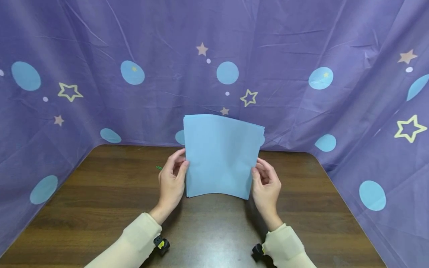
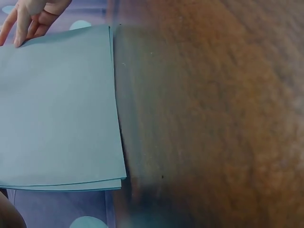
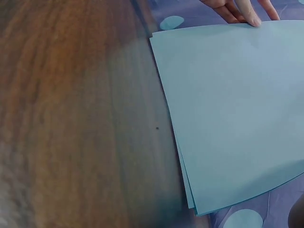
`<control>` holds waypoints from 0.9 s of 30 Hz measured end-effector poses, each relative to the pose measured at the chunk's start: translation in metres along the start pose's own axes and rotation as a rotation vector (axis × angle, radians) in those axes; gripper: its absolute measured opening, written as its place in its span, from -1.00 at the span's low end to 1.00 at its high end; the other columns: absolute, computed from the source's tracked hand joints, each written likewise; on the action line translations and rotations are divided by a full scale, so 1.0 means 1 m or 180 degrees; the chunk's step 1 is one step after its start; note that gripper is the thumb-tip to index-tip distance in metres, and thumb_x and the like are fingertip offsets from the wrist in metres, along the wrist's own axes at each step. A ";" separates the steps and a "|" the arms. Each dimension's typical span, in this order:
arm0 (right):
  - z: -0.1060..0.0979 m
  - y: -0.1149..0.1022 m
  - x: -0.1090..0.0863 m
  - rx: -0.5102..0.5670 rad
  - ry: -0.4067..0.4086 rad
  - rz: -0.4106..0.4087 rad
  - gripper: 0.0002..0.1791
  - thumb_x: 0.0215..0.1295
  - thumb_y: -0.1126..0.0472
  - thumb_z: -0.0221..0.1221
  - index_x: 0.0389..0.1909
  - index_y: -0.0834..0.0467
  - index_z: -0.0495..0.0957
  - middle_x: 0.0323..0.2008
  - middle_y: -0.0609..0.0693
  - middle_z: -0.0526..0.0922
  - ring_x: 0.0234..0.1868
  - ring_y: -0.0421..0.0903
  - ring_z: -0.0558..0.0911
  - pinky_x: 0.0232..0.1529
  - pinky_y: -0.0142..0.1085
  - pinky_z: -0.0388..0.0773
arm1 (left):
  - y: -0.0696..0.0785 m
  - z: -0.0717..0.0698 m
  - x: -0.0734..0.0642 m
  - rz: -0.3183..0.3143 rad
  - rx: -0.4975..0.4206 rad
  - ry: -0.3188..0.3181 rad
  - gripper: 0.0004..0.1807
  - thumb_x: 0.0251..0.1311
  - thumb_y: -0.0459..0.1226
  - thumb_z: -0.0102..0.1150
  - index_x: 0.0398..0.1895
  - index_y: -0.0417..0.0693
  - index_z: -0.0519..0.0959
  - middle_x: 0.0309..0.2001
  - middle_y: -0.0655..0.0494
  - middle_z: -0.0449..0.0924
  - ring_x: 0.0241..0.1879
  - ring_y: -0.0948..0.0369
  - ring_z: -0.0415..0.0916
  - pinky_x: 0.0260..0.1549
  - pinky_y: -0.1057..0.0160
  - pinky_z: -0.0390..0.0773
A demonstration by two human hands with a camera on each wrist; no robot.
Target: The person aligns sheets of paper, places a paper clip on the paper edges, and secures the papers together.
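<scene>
A small stack of light blue paper sheets stands upright over the table, slightly bowed, its edges a little out of line. My left hand pinches the left side, thumb in front and fingers behind. On the opposite side my right hand grips the edge in the same way. The left wrist view shows the offset layers of the paper at a corner, with the right hand at the far edge. From the right wrist, the paper shows a second sheet peeking out along its side.
A small green paper clip lies on the brown wooden table, just left of the left hand. Behind and on both sides hangs a purple curtain with stars and blue dots. A dark wrist camera sits at the left cuff.
</scene>
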State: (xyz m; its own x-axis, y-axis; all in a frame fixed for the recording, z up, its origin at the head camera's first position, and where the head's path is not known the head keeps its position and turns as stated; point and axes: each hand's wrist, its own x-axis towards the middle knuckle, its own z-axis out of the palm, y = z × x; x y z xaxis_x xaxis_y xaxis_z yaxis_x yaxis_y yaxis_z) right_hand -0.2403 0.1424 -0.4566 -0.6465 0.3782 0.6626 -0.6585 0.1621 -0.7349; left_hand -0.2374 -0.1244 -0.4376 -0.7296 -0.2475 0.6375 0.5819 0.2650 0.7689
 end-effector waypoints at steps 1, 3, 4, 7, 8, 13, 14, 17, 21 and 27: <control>0.000 0.000 0.000 0.0025 -0.0010 -0.0001 -0.64 0.35 0.57 0.28 0.15 0.36 0.66 -0.20 0.19 0.76 -0.29 -0.32 0.70 -0.46 -0.59 0.47 | 0.000 0.000 0.000 0.0001 0.0017 0.0004 -0.56 0.42 -0.43 0.31 0.32 -0.03 0.63 -0.08 -0.09 0.70 -0.10 0.30 0.59 -0.09 0.55 0.55; -0.001 0.001 -0.001 0.0061 -0.0030 -0.0017 -0.64 0.37 0.55 0.30 0.16 0.34 0.67 -0.20 0.15 0.77 -0.28 -0.30 0.71 -0.45 -0.57 0.50 | 0.000 0.000 0.000 -0.0004 0.0036 0.0001 -0.56 0.41 -0.44 0.32 0.32 -0.05 0.62 -0.08 -0.10 0.70 -0.10 0.30 0.59 -0.10 0.56 0.54; -0.001 0.001 -0.002 0.0077 -0.0039 -0.0024 -0.64 0.37 0.53 0.30 0.16 0.33 0.67 -0.20 0.14 0.77 -0.28 -0.29 0.71 -0.45 -0.56 0.51 | 0.000 -0.001 0.000 -0.0008 0.0043 -0.0005 -0.56 0.42 -0.43 0.32 0.32 -0.05 0.62 -0.09 -0.10 0.70 -0.10 0.30 0.59 -0.10 0.56 0.54; -0.003 0.001 -0.002 0.0099 -0.0069 -0.0034 -0.64 0.39 0.49 0.31 0.18 0.29 0.68 -0.20 0.10 0.77 -0.28 -0.28 0.72 -0.46 -0.55 0.52 | 0.000 -0.001 -0.001 -0.0020 0.0025 -0.0029 -0.58 0.44 -0.39 0.31 0.32 -0.01 0.62 -0.09 -0.08 0.70 -0.10 0.30 0.60 -0.10 0.56 0.56; -0.003 0.001 -0.002 0.0096 -0.0078 -0.0032 -0.64 0.40 0.47 0.32 0.18 0.27 0.68 -0.20 0.08 0.77 -0.28 -0.27 0.72 -0.46 -0.54 0.52 | -0.001 -0.001 -0.001 -0.0017 0.0013 -0.0033 -0.59 0.45 -0.38 0.30 0.32 0.00 0.63 -0.09 -0.08 0.70 -0.10 0.29 0.60 -0.09 0.55 0.57; -0.004 0.001 -0.003 0.0076 -0.0116 0.0008 -0.62 0.41 0.45 0.31 0.21 0.23 0.67 -0.19 0.10 0.77 -0.28 -0.28 0.71 -0.48 -0.53 0.49 | -0.003 -0.002 -0.003 0.0038 -0.0018 -0.0083 -0.58 0.48 -0.38 0.27 0.34 0.02 0.62 -0.08 -0.06 0.71 -0.09 0.26 0.62 -0.06 0.52 0.60; -0.004 0.001 -0.003 0.0076 -0.0120 0.0015 -0.61 0.40 0.46 0.31 0.21 0.22 0.67 -0.19 0.14 0.76 -0.28 -0.27 0.71 -0.48 -0.53 0.48 | -0.003 -0.003 -0.003 0.0047 -0.0011 -0.0094 -0.58 0.48 -0.38 0.27 0.35 0.03 0.61 -0.08 -0.06 0.71 -0.09 0.26 0.62 -0.06 0.52 0.60; -0.004 0.001 -0.004 0.0084 -0.0123 0.0027 -0.59 0.39 0.50 0.30 0.22 0.24 0.65 -0.19 0.25 0.75 -0.27 -0.27 0.72 -0.48 -0.54 0.49 | -0.003 -0.004 -0.004 0.0063 0.0037 -0.0099 -0.58 0.49 -0.36 0.26 0.36 0.04 0.61 -0.07 -0.04 0.72 -0.09 0.28 0.63 -0.09 0.53 0.59; -0.004 -0.002 -0.005 0.0050 -0.0127 0.0075 -0.56 0.35 0.58 0.28 0.23 0.29 0.63 -0.19 0.32 0.74 -0.26 -0.28 0.72 -0.45 -0.56 0.49 | -0.004 -0.005 -0.005 0.0064 0.0081 -0.0073 -0.58 0.49 -0.34 0.27 0.36 0.05 0.61 -0.07 -0.03 0.73 -0.09 0.30 0.64 -0.12 0.52 0.59; -0.004 -0.004 -0.008 -0.0054 -0.0132 0.0076 -0.56 0.35 0.61 0.25 0.22 0.35 0.60 -0.20 0.37 0.71 -0.28 -0.30 0.68 -0.45 -0.57 0.44 | -0.006 -0.007 -0.006 0.0085 0.0123 -0.0141 -0.54 0.47 -0.35 0.29 0.39 0.07 0.58 -0.05 -0.02 0.72 -0.07 0.32 0.64 -0.10 0.50 0.61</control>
State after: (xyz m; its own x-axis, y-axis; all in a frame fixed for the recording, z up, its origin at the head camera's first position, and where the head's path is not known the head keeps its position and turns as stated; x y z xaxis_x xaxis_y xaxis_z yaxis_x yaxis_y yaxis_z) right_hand -0.2313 0.1422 -0.4593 -0.6776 0.3440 0.6500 -0.6363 0.1690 -0.7527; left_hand -0.2341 -0.1310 -0.4450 -0.7298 -0.1986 0.6542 0.5876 0.3069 0.7487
